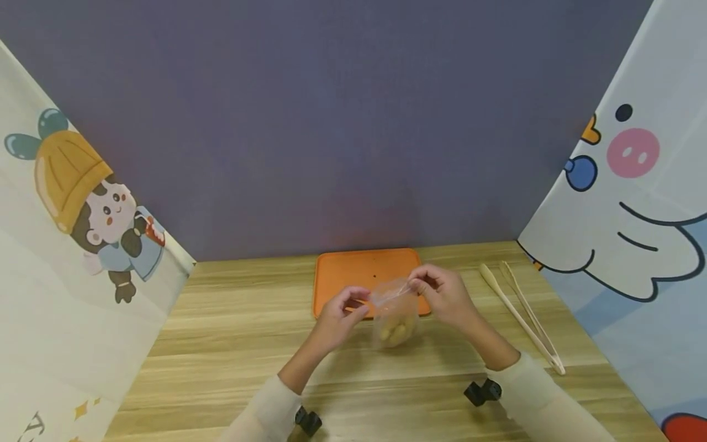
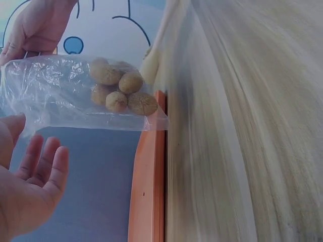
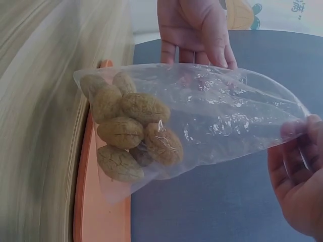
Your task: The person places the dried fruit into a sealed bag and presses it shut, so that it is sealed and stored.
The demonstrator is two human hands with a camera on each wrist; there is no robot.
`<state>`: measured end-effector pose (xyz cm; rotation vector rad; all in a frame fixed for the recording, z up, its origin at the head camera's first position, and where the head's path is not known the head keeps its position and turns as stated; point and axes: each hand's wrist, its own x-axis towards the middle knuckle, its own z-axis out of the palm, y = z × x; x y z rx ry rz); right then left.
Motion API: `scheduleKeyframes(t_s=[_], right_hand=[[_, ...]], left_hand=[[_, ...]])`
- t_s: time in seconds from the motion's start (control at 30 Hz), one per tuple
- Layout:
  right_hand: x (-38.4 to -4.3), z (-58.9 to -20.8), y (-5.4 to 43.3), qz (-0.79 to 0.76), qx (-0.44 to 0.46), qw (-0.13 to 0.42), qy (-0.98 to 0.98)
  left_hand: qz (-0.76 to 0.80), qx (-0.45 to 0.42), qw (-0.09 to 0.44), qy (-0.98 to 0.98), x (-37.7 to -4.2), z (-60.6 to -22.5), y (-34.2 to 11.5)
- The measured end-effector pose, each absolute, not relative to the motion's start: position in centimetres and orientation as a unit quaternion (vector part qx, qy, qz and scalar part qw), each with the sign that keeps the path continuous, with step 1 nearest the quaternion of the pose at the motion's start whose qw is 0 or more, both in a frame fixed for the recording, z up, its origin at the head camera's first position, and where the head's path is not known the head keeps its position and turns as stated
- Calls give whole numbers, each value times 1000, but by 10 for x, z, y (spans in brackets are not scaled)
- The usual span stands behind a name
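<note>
A clear plastic bag [image 1: 393, 302] with several brown, wrinkled, oval walnuts [image 3: 121, 132] at its bottom hangs between both hands over the table, in front of the orange tray [image 1: 353, 270]. At the bag's upper right, my right hand [image 1: 444, 296] pinches the mouth edge between thumb and fingers. My left hand [image 1: 338, 316] is at the opposite upper corner; thumb and index finger pinch the edge there, while the other fingers stay loosely bent, as the left wrist view shows. The walnuts [image 2: 123, 85] lie bunched together, seen through the film.
Light wooden tongs [image 1: 525, 316] lie on the right of the wood-grain table [image 1: 232, 344]. A dark grey panel [image 1: 353, 123] rises behind the tray. Printed cartoon panels stand at left and right. Each sleeve carries a small black device near the cuff.
</note>
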<state>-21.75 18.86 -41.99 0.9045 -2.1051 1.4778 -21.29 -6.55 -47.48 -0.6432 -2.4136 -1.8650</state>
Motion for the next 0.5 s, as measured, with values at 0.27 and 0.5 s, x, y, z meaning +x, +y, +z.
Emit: scheduleKeyframes(t_s=[0.27,0.5], right_hand=[[-216,-420,189,536,317,205,-756],[-219,-427,196,551,280,192,-762]], left_hand=[[-592,-197,49,-780,-216,-474,-55],[-604,-191,85,-769,-215,-465,-57]])
